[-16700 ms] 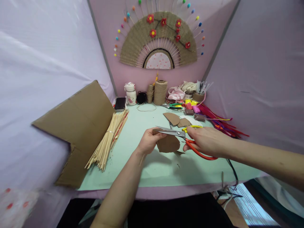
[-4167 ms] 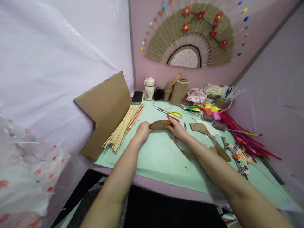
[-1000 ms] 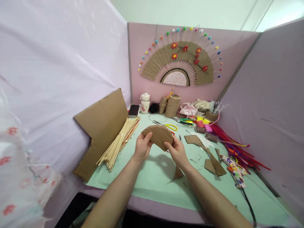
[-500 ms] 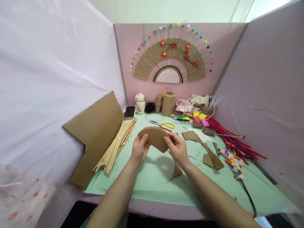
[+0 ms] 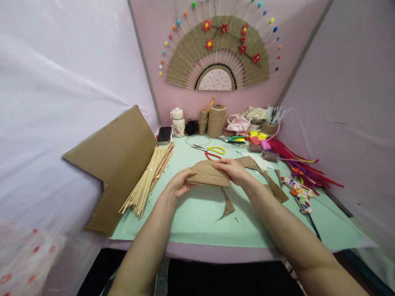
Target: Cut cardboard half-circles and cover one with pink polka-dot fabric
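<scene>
The person held a cut cardboard piece (image 5: pixel 208 174) low over the middle of the green table (image 5: pixel 191 218), between both hands. The left hand (image 5: pixel 179 185) gripped its near-left corner, thumb on top and fingers curled beneath. The right hand (image 5: pixel 233 169) clasped its far-right edge, fingers wrapped over the top. The piece lay nearly flat, its corrugated face up; whether it touched the table could not be told.

Just near of the piece, a narrow cardboard offcut (image 5: pixel 227 206) lay on the table. More cardboard scraps (image 5: pixel 273 187) lay to the right of the right hand, and beyond them a small multicoloured item (image 5: pixel 298 192) beside a sheaf of red and pink sticks (image 5: pixel 304 166).

Far of the hands, scissors with yellow and red handles (image 5: pixel 211 151) rested on the table. Against the far wall stood a white jar (image 5: pixel 178 122), a dark phone (image 5: pixel 164 133), twine spools (image 5: pixel 216 120), green-handled scissors (image 5: pixel 236 139) and a cluttered heap of small supplies (image 5: pixel 256 119).

On the left, a bundle of bamboo sticks (image 5: pixel 148 179) lay aslant, touching a large cardboard sheet (image 5: pixel 114 156) that leaned against the left screen. A woven fan (image 5: pixel 217 53) with red flowers and coloured beads hung on the far pink wall.
</scene>
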Demonstrator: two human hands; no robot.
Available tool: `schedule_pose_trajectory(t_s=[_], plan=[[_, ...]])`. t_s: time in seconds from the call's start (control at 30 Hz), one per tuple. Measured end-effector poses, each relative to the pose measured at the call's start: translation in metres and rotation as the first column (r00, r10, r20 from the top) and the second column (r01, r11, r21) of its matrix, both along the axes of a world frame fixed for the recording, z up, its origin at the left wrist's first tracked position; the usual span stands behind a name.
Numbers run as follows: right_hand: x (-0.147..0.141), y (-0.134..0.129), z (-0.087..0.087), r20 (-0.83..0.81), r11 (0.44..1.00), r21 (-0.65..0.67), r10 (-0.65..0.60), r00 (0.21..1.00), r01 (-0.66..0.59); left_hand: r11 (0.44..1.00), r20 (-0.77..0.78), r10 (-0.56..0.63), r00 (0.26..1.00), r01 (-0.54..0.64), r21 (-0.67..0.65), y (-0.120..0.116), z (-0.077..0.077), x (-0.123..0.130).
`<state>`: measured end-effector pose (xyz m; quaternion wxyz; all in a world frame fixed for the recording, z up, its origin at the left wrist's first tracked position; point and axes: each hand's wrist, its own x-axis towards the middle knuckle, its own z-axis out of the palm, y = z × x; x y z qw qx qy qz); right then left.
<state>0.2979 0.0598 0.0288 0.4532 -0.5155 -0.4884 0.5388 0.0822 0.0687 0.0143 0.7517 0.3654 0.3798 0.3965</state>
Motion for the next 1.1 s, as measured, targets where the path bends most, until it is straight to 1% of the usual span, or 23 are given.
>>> schedule_pose_trajectory(t_s=[0.07, 0.13, 0.2, 0.23, 0.3, 0.37, 0.43, 0.47, 0.53, 0.6, 0.83, 0.97, 1.1], plan=[[0.006, -0.003, 0.007, 0.033, 0.997, -0.020, 0.074, 0.997, -0.073, 0.996, -0.039, -0.093, 0.995, 0.092, -0.012, -0.003, 0.002, -0.002], [0.008, -0.009, 0.015, 0.086, 0.990, -0.011, 0.144, 0.986, -0.143, 0.983, -0.071, -0.186, 0.980, 0.186, -0.006, -0.007, 0.004, -0.002], [0.009, -0.015, 0.020, 0.168, 0.981, 0.056, 0.173, 0.971, -0.184, 0.965, -0.106, -0.247, 0.963, 0.254, 0.061, -0.009, 0.005, -0.001], [0.010, -0.018, 0.021, 0.207, 0.975, 0.109, 0.168, 0.964, -0.193, 0.957, -0.124, -0.250, 0.960, 0.265, 0.117, -0.010, 0.006, -0.001], [0.011, -0.023, 0.021, 0.251, 0.954, 0.234, 0.124, 0.960, -0.185, 0.932, -0.179, -0.199, 0.964, 0.242, 0.269, -0.010, 0.007, 0.001], [0.013, -0.027, 0.016, 0.242, 0.932, 0.332, 0.062, 0.968, -0.143, 0.890, -0.241, -0.110, 0.964, 0.203, 0.409, -0.011, 0.008, 0.003], [0.015, -0.029, 0.010, 0.218, 0.922, 0.379, -0.007, 0.976, -0.078, 0.839, -0.304, -0.039, 0.952, 0.196, 0.507, -0.012, 0.009, 0.005], [0.016, -0.030, 0.007, 0.208, 0.922, 0.386, -0.042, 0.977, -0.042, 0.826, -0.327, -0.020, 0.945, 0.200, 0.527, -0.013, 0.010, 0.006], [0.016, -0.031, 0.002, 0.194, 0.923, 0.385, -0.092, 0.977, 0.010, 0.810, -0.362, 0.001, 0.932, 0.212, 0.547, -0.015, 0.011, 0.007], [0.015, -0.031, 0.001, 0.192, 0.921, 0.388, -0.113, 0.975, 0.031, 0.801, -0.386, 0.008, 0.922, 0.225, 0.555, -0.016, 0.010, 0.007], [0.015, -0.033, 0.002, 0.185, 0.921, 0.388, -0.100, 0.978, 0.021, 0.796, -0.415, -0.010, 0.910, 0.259, 0.547, -0.017, 0.008, 0.007], [0.015, -0.032, 0.001, 0.181, 0.918, 0.394, -0.116, 0.977, 0.036, 0.797, -0.412, -0.005, 0.911, 0.253, 0.549, -0.018, 0.010, 0.008], [0.015, -0.033, 0.001, 0.183, 0.913, 0.405, -0.126, 0.975, 0.042, 0.786, -0.405, 0.011, 0.914, 0.242, 0.569, -0.018, 0.010, 0.009]])
